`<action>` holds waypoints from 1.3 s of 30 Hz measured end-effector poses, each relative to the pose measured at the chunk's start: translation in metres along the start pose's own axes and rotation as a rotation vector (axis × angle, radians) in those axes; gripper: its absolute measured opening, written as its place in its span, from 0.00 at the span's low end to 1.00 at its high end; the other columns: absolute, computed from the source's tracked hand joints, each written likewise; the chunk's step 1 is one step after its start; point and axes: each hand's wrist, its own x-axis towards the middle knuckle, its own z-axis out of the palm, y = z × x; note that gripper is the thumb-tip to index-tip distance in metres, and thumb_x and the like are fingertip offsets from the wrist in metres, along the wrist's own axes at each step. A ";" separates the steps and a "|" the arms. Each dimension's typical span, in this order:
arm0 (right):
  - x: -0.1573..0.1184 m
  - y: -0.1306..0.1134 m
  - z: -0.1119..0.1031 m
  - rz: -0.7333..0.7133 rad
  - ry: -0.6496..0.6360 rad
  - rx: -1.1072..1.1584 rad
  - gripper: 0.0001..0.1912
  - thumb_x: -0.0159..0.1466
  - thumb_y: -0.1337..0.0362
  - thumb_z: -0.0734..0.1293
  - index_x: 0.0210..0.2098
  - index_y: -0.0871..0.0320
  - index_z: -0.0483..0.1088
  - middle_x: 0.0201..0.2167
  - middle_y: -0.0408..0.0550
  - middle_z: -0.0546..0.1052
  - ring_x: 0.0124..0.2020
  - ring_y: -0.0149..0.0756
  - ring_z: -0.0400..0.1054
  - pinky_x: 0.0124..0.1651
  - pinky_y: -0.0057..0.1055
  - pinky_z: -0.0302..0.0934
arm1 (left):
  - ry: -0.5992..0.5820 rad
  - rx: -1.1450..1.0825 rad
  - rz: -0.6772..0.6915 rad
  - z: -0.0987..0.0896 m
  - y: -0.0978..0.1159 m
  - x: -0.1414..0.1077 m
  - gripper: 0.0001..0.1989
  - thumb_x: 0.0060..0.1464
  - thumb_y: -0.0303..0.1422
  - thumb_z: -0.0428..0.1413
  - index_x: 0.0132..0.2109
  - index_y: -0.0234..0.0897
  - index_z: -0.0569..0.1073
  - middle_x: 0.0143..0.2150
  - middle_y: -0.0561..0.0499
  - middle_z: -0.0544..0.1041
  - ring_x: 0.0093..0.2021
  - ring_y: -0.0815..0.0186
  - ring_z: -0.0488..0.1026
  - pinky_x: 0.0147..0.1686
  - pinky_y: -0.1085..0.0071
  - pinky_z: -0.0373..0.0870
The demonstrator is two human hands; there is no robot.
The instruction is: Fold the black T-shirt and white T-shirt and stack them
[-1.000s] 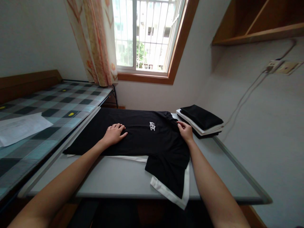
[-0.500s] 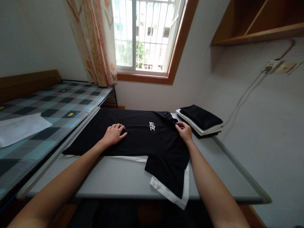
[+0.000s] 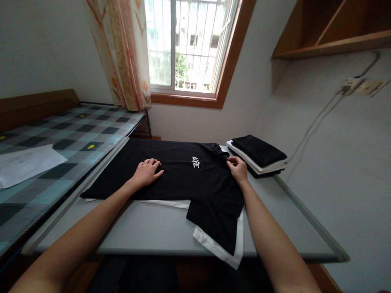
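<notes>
A black T-shirt (image 3: 180, 179) with white lettering on the chest lies spread sideways, its collar toward the right. Under it a white garment (image 3: 218, 253) shows along the near side and around the near sleeve, its corner hanging over the table's front edge. My left hand (image 3: 146, 172) rests flat on the black T-shirt, fingers spread. At the collar, my right hand (image 3: 238, 169) pinches the black T-shirt's edge between thumb and fingers.
Both shirts lie on a grey table (image 3: 146, 232). A stack of folded black and white clothes (image 3: 259, 152) stands at its back right. To the left is a bed with a checked cover (image 3: 100, 130) and a paper sheet (image 3: 30, 165). A wooden shelf (image 3: 330, 44) juts out at upper right.
My right hand has shifted very slightly to the right at the collar, still pinching it. My left hand and the shirts look the same.
</notes>
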 end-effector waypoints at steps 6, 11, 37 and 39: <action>0.001 0.007 0.002 0.041 0.058 0.065 0.22 0.51 0.48 0.70 0.37 0.58 0.69 0.31 0.54 0.78 0.32 0.42 0.72 0.39 0.40 0.68 | 0.007 0.011 0.008 0.003 -0.001 0.001 0.22 0.63 0.47 0.46 0.54 0.39 0.71 0.58 0.41 0.70 0.58 0.51 0.65 0.54 0.56 0.63; 0.000 0.009 0.002 0.030 0.018 0.071 0.23 0.51 0.50 0.68 0.40 0.59 0.71 0.32 0.54 0.79 0.33 0.43 0.73 0.39 0.40 0.68 | 0.012 0.006 0.004 0.004 -0.002 0.001 0.22 0.63 0.47 0.46 0.54 0.40 0.71 0.57 0.42 0.70 0.58 0.51 0.65 0.54 0.56 0.62; -0.003 0.007 -0.008 0.147 -0.016 -0.492 0.25 0.50 0.59 0.68 0.48 0.55 0.70 0.37 0.51 0.76 0.41 0.47 0.71 0.44 0.41 0.63 | -0.008 -0.019 -0.009 0.002 -0.001 0.001 0.22 0.63 0.47 0.46 0.55 0.41 0.71 0.59 0.42 0.70 0.59 0.51 0.64 0.55 0.56 0.61; -0.001 0.009 -0.012 0.187 -0.030 -0.555 0.20 0.51 0.58 0.69 0.44 0.54 0.72 0.37 0.51 0.77 0.42 0.48 0.71 0.45 0.42 0.62 | -0.006 -0.011 -0.003 0.003 -0.002 0.001 0.22 0.63 0.47 0.46 0.56 0.41 0.71 0.59 0.42 0.69 0.59 0.51 0.64 0.55 0.56 0.62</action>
